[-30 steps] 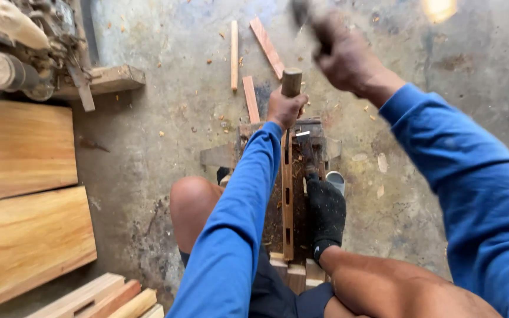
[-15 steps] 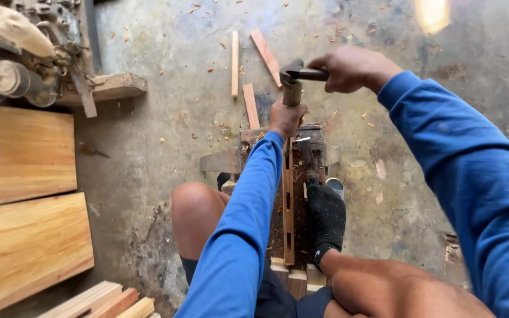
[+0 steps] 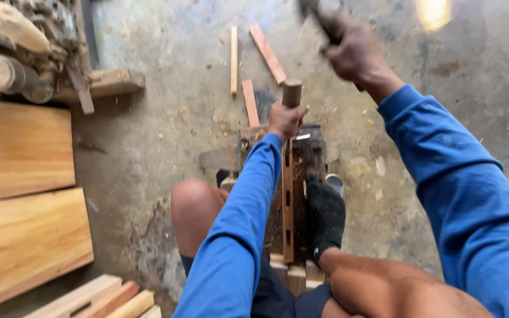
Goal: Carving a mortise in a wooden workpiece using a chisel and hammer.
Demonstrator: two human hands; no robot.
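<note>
Two bare knees sit nearest, with both blue sleeves reaching forward past them. One foot in a black sock (image 3: 326, 219) presses on a dark wooden block (image 3: 301, 194) lying on the concrete floor (image 3: 148, 159), and one narrow light strip with slots (image 3: 288, 206) runs along that block. At the strip's far end the left hand (image 3: 286, 119) has its grip closed around one chisel with a round wooden handle (image 3: 291, 93), held upright with the handle end sticking up above the fist. Higher and farther off, the right hand (image 3: 353, 50) is raised and blurred, its grip wrapped tight on one dark hammer handle (image 3: 319, 17); the head is cut off by the frame edge. Three loose wooden slats (image 3: 248, 101) lie on the floor beyond the chisel. Two wide planks (image 3: 22, 194) lie at the left, with a dusty machine (image 3: 25, 53) behind them.
</note>
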